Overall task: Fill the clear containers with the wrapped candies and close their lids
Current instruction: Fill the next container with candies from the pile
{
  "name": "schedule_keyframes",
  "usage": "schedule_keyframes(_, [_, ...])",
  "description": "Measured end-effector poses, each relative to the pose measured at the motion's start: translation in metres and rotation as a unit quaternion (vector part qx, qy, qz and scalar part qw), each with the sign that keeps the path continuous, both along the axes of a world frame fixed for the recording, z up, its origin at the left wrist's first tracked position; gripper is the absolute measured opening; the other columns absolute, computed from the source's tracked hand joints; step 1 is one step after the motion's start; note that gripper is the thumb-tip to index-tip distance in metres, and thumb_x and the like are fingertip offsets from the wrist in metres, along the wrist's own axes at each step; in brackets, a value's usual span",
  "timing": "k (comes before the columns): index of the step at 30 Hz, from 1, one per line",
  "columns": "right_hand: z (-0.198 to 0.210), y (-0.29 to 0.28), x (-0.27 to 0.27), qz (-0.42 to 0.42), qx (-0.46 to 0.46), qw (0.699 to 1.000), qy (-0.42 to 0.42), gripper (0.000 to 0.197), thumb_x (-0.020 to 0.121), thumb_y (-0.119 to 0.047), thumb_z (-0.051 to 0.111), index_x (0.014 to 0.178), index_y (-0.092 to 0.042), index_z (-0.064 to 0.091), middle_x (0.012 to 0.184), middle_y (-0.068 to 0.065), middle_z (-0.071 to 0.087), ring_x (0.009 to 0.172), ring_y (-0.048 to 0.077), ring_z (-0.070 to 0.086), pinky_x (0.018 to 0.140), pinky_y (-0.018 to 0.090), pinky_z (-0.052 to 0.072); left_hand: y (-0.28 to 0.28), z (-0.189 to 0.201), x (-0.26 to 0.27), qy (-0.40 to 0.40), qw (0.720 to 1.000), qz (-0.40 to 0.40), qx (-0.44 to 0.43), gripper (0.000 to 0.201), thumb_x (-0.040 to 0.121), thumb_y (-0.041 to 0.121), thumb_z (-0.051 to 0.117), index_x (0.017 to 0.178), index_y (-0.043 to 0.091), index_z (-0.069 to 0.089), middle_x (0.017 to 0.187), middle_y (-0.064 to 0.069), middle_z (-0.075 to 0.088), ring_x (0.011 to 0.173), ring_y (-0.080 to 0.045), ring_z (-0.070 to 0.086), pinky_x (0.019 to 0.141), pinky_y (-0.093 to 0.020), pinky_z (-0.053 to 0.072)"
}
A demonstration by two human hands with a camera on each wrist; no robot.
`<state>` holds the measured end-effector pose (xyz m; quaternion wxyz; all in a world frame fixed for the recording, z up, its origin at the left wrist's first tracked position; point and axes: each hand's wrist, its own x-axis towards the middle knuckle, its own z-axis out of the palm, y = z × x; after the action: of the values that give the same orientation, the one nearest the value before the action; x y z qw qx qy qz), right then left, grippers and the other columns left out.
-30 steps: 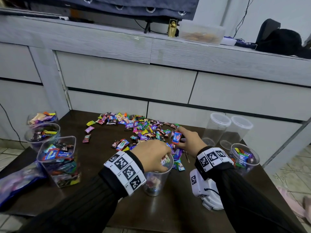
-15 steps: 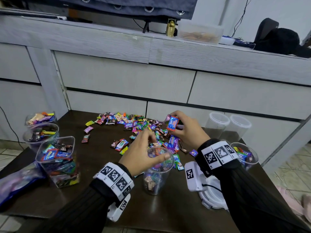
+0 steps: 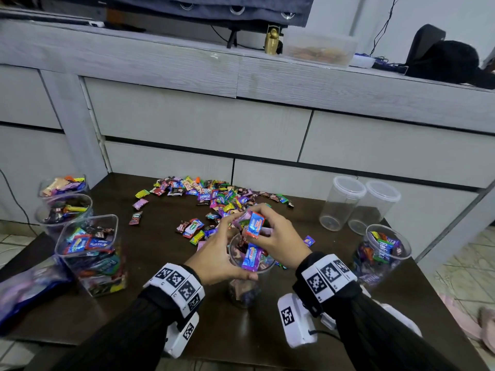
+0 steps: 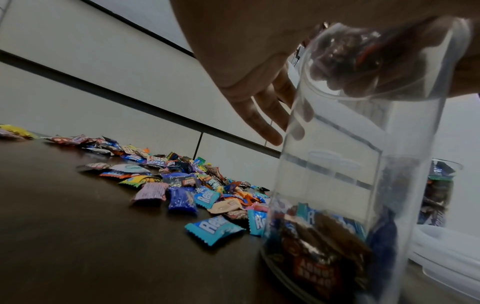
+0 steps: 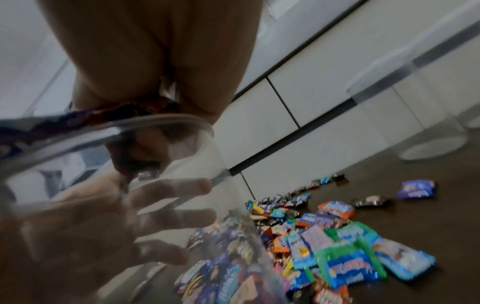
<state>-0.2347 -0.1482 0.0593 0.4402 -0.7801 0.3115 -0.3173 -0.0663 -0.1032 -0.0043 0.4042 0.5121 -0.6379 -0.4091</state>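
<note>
A clear round container (image 3: 245, 290) stands near the front of the dark table (image 3: 150, 236), with some candies at its bottom (image 4: 319, 246). My left hand (image 3: 227, 253) grips it just under the rim, thumb in front and fingers (image 4: 267, 123) on the far side. My right hand (image 3: 270, 232) holds a bunch of wrapped candies (image 3: 254, 226) right above the open mouth, and a purple one (image 3: 250, 257) stands in the opening. In the right wrist view the held candies (image 5: 124, 111) lie at the rim (image 5: 155, 121). The loose candy pile (image 3: 214, 199) is spread behind the container.
At the left stand a square container (image 3: 91, 253) and two round ones (image 3: 64, 210) (image 3: 63, 184), all holding candies, beside a purple bag (image 3: 24, 290). At the right are two lidded empty containers (image 3: 341, 203) (image 3: 375, 207) and an open candy-filled one (image 3: 383, 253). A white lid (image 4: 446, 246) lies nearby.
My right hand picked candies off the pile and carried them back over the container's mouth. My left hand moved from the mouth to a grip round the rim.
</note>
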Motion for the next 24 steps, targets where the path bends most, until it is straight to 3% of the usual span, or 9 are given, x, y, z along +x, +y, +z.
schedule_keyframes(3, [0.006,0.003,0.001,0.013,-0.057,0.994,0.089,0.038,0.083,-0.009,0.071,0.116,-0.017,0.053,0.105,0.003,0.066,0.094,0.009,0.063,0.088,0.015,0.050,-0.001,0.001,-0.001,-0.012,1.000,-0.004,-0.002,0.119,0.041,0.059,0.092,0.136,0.048,0.021,0.140,0.004,0.052,0.128,-0.011,0.053,0.107,-0.047,0.044])
schedule_keyframes(6, [0.020,0.002,0.002,0.040,-0.148,0.969,0.194,0.042,0.082,-0.015,0.072,0.120,-0.014,0.053,0.105,0.007,0.066,0.095,0.016,0.062,0.082,0.012,0.047,-0.001,0.001,0.000,-0.005,1.000,-0.005,0.002,0.107,0.041,0.059,0.091,0.126,0.059,0.026,0.130,0.009,0.058,0.118,-0.006,0.060,0.103,-0.043,0.049])
schedule_keyframes(8, [0.028,-0.001,0.003,0.072,-0.203,0.925,0.314,0.046,0.083,-0.016,0.070,0.125,-0.016,0.051,0.109,0.009,0.062,0.100,0.021,0.059,0.084,0.024,0.047,-0.001,0.001,-0.001,-0.001,1.000,-0.009,-0.002,0.100,0.042,0.060,0.090,0.120,0.064,0.028,0.125,0.008,0.061,0.113,-0.005,0.063,0.100,-0.041,0.051])
schedule_keyframes(10, [0.033,-0.002,0.005,0.091,-0.232,0.877,0.410,0.049,0.084,-0.014,0.067,0.128,-0.022,0.048,0.111,0.009,0.056,0.103,0.026,0.055,0.085,0.033,0.045,-0.002,0.000,-0.002,-0.004,1.000,-0.010,-0.016,0.098,0.044,0.062,0.089,0.123,0.058,0.031,0.123,0.009,0.062,0.113,-0.006,0.062,0.099,-0.039,0.051])
schedule_keyframes(12, [0.035,-0.001,0.006,0.108,-0.263,0.851,0.442,0.043,0.085,-0.014,0.063,0.125,-0.023,0.051,0.111,0.008,0.054,0.103,0.027,0.054,0.081,0.033,0.044,-0.003,-0.001,-0.003,-0.016,0.999,-0.008,-0.031,0.094,0.046,0.067,0.085,0.124,0.053,0.036,0.122,0.017,0.061,0.116,-0.002,0.059,0.100,-0.031,0.048])
schedule_keyframes(15, [0.033,0.004,0.009,0.141,-0.314,0.802,0.487,0.039,0.087,-0.017,0.063,0.125,-0.022,0.055,0.115,0.009,0.055,0.103,0.029,0.056,0.076,0.033,0.043,-0.002,0.001,-0.004,-0.048,0.998,0.001,-0.043,0.084,0.044,0.080,0.076,0.117,0.066,0.037,0.115,0.037,0.057,0.110,0.011,0.056,0.090,-0.011,0.043])
schedule_keyframes(17, [0.030,0.006,0.012,0.148,-0.336,0.777,0.511,0.038,0.086,-0.021,0.064,0.123,-0.018,0.056,0.116,0.011,0.057,0.103,0.030,0.058,0.072,0.033,0.042,-0.003,0.000,-0.004,-0.057,0.997,0.003,-0.043,0.082,0.045,0.079,0.077,0.116,0.066,0.038,0.115,0.037,0.057,0.111,0.010,0.056,0.092,-0.017,0.045])
schedule_keyframes(22, [0.030,0.007,0.017,0.153,-0.291,0.815,0.478,0.033,0.086,-0.020,0.064,0.118,-0.014,0.058,0.111,0.010,0.061,0.098,0.028,0.058,0.071,0.030,0.037,-0.002,-0.002,-0.002,-0.055,0.998,0.002,-0.040,0.085,0.046,0.076,0.079,0.119,0.062,0.039,0.115,0.031,0.059,0.110,0.007,0.058,0.087,-0.014,0.046])
schedule_keyframes(24, [0.030,0.009,0.019,0.152,-0.253,0.851,0.435,0.023,0.088,-0.020,0.059,0.110,-0.013,0.064,0.108,0.009,0.063,0.094,0.025,0.058,0.076,0.031,0.041,-0.003,-0.005,0.000,-0.031,0.999,-0.009,-0.031,0.088,0.046,0.069,0.085,0.122,0.054,0.043,0.116,0.020,0.064,0.109,-0.002,0.062,0.092,-0.029,0.052])
